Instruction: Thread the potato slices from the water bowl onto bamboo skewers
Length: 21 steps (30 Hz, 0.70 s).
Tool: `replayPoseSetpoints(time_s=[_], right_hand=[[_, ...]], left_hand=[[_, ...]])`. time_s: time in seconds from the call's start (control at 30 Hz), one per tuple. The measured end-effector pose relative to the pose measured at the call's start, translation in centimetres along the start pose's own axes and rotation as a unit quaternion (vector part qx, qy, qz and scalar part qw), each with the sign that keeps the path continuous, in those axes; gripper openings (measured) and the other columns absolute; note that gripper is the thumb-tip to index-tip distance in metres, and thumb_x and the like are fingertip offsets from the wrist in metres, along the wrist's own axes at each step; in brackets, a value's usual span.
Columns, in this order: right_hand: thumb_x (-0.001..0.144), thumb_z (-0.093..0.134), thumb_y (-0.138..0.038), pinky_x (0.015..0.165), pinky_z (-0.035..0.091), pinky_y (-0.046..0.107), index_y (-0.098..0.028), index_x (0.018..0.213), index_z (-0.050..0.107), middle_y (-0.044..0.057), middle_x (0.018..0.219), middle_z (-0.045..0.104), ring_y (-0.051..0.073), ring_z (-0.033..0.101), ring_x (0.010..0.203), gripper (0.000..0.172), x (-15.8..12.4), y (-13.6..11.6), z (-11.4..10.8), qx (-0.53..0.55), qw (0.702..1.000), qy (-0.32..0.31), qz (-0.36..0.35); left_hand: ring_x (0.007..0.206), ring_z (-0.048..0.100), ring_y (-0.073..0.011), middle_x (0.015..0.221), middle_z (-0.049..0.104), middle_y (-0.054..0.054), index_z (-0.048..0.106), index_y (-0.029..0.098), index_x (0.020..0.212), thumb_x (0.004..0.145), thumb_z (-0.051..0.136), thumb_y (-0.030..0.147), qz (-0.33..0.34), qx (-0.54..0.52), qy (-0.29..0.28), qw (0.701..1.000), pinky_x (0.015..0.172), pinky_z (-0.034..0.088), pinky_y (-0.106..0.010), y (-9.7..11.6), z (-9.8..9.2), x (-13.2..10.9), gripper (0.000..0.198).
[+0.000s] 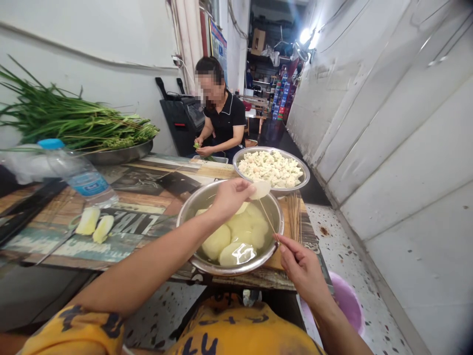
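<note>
My left hand [233,198] pinches a thin pale potato slice [261,190] above the far side of a metal bowl [185,213]. A bamboo skewer [269,220] runs from the lower edge of that slice down to my right hand [298,261], whose thumb and fingers are closed on its near end. Whether the tip has pierced the slice is too small to tell. Under my hands, peeled potato pieces [217,242] lie in water in the bowl. Several loose skewers [294,217] lie on the table just right of the bowl.
Behind the bowl stands a basin [303,183] of cauliflower florets [271,167]. To the left are a water bottle [83,172], two pale vegetable pieces [103,228], a knife [55,247] and a pan of leafy greens [84,125]. Opposite, a person [223,118] handles greens. A pink tub [345,301] is on the floor.
</note>
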State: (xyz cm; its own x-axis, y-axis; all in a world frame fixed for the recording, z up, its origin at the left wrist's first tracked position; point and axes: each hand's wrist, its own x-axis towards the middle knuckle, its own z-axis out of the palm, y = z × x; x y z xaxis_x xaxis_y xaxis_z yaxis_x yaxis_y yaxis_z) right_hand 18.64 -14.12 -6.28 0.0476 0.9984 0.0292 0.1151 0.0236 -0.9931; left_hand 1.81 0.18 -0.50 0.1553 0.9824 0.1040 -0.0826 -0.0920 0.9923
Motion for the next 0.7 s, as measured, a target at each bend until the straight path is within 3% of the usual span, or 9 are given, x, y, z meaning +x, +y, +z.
replayPoseSetpoints(time_s=[0.23,0.37,0.43,0.5,0.57,0.63,0.7], right_hand=[[0.083,0.06,-0.039,0.035,0.016,0.017,-0.015,0.101,0.064,-0.01,0.048,0.03,0.004,0.022,0.039,0.03,0.4,-0.5,0.5,0.124,0.991,-0.016,0.038],[0.081,0.063,-0.036,0.027,0.014,0.014,-0.017,0.089,0.065,-0.013,0.045,0.027,0.001,0.011,0.031,0.02,1.1,-1.1,-0.1,0.302,0.94,-0.105,0.118],[0.08,0.064,-0.035,0.025,0.015,0.014,-0.017,0.087,0.066,-0.013,0.045,0.026,0.001,0.01,0.03,0.02,1.4,-1.1,-0.3,0.317,0.933,-0.114,0.125],[0.081,0.063,-0.037,0.026,0.02,0.014,-0.017,0.088,0.068,-0.012,0.042,0.029,0.002,0.017,0.028,0.022,1.4,-0.7,-0.2,0.243,0.963,-0.075,0.09],[0.082,0.062,-0.036,0.033,0.037,0.018,-0.017,0.091,0.071,-0.006,0.044,0.047,0.007,0.041,0.033,0.023,1.2,-0.2,0.0,0.086,0.996,0.0,0.003],[0.082,0.061,-0.03,0.056,0.053,0.028,-0.019,0.095,0.073,0.004,0.067,0.069,0.017,0.064,0.06,0.021,1.0,0.3,0.2,-0.087,0.987,0.075,-0.112],[0.082,0.058,-0.025,0.075,0.054,0.036,-0.021,0.1,0.073,0.009,0.094,0.074,0.024,0.069,0.082,0.023,0.8,0.7,0.3,-0.204,0.952,0.112,-0.199]], left_hand=[[0.064,0.058,-0.011,0.069,0.063,0.0,0.059,0.013,0.07,0.06,0.072,0.034,0.005,0.015,-0.014,1.0,0.064,0.05,-0.026,0.1,0.1,-0.1,0.027],[0.065,0.058,-0.0115,0.069,0.063,-0.001,0.059,0.012,0.069,0.058,0.074,0.034,-0.013,-0.005,-0.023,1.0,0.063,0.05,-0.026,0.3,0.0,-0.1,0.028],[0.065,0.058,-0.0114,0.069,0.063,-0.001,0.059,0.012,0.069,0.057,0.075,0.034,-0.018,-0.016,-0.025,0.999,0.063,0.05,-0.026,0.4,0.0,-0.1,0.03],[0.064,0.057,-0.0112,0.069,0.063,-0.001,0.059,0.012,0.069,0.058,0.075,0.033,-0.02,-0.02,-0.028,0.999,0.063,0.049,-0.026,0.4,0.0,-0.1,0.029],[0.064,0.057,-0.011,0.069,0.064,-0.001,0.059,0.012,0.069,0.06,0.074,0.032,-0.019,-0.018,-0.037,0.999,0.062,0.049,-0.026,0.4,0.2,-0.2,0.027],[0.064,0.058,-0.011,0.069,0.064,-0.002,0.059,0.011,0.069,0.061,0.074,0.029,-0.024,-0.02,-0.039,0.999,0.062,0.049,-0.025,0.4,0.4,-0.3,0.024],[0.063,0.058,-0.0106,0.067,0.064,-0.001,0.058,0.011,0.066,0.062,0.074,0.025,-0.044,-0.039,-0.025,0.998,0.062,0.05,-0.025,0.5,0.5,-0.4,0.021]])
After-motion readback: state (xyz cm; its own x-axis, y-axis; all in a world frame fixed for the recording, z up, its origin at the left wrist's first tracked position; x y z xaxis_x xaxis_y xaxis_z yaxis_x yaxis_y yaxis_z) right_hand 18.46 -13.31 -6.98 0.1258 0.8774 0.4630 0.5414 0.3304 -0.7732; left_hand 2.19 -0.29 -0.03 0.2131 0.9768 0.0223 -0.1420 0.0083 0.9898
